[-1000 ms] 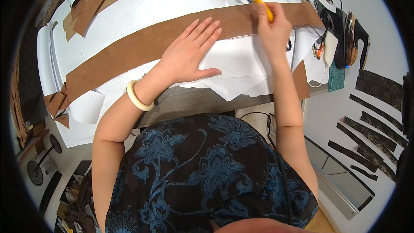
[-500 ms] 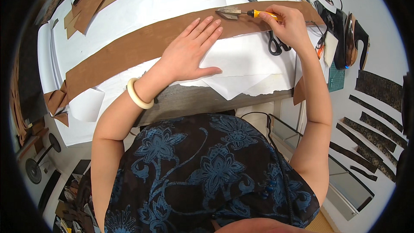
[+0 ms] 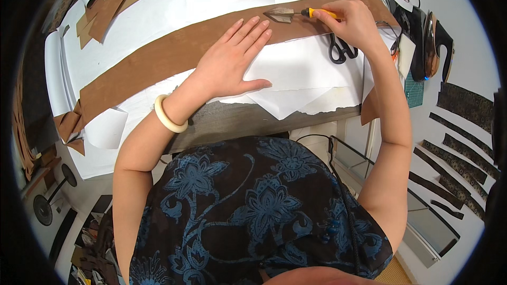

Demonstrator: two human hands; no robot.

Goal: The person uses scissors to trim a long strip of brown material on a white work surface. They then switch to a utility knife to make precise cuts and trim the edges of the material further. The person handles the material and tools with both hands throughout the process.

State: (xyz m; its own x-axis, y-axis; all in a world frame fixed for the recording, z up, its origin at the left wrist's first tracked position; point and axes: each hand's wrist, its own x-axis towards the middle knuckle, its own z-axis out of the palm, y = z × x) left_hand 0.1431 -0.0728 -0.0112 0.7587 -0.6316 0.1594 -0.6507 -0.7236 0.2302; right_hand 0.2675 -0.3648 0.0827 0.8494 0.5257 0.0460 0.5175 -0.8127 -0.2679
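A long brown strip, leather-like point(image 3: 158, 58), curves across the white paper on the table. My left hand point(image 3: 229, 63) lies flat on it with the palm down, fingers together and thumb stretched out onto the paper. To the right, my right hand point(image 3: 356, 24) is closed round the yellow and black handle of a hand tool with a pointed metal head point(image 3: 280, 15). That head rests on or just over the strip, a little beyond my left fingertips; contact cannot be made out. Black-handled scissors point(image 3: 338, 55) lie partly under the strip, beneath my right wrist.
Brown and tan offcuts point(image 3: 113, 5) lie at the far left. The table's grey front edge point(image 3: 227, 124) runs before me. At the right are a clothes iron point(image 3: 432, 45), a green cutting mat point(image 3: 415, 92) and several dark patterned strips point(image 3: 462, 103) on a pale surface.
My right hand and forearm have shifted slightly up and to the right, with the tool still held. My left hand stays pressed on the strip in nearly the same place.
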